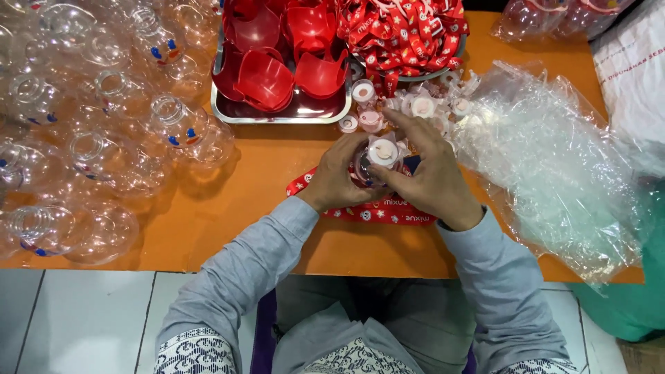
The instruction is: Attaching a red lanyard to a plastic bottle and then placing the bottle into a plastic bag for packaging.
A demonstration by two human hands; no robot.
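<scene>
Two hands meet over an orange table (228, 208), fingers curled shut around one small clear bottle (370, 166) with a white cap (383, 152) facing up. The left hand (339, 176) wraps the bottle's near side, its fingers closed on the plastic; the right hand (429, 170) covers it from the far side, thumb and forefinger pinching at the cap's edge. The bottle's lower half is hidden by the palms, so whether it rests on the table cannot be told. Beneath the hands lies a red strap (388, 211) printed in white, stretched flat across the tabletop.

Just beyond the fingertips sits a cluster of loose white caps (388, 104), some touching each other. Behind them stands a metal tray (277, 114) holding red plastic cups (277, 66), and beside it a round dish piled with more red straps (402, 34). To the person's left, a heap of empty clear bottles (90, 118) with small blue and red face marks covers the table, lying on their sides. To the right, crumpled clear plastic bags (547, 166) spread to the table's edge, with a white sack (634, 76) beyond them. Grey sleeves (242, 270) reach in from the bottom, above a white tiled floor (76, 318).
</scene>
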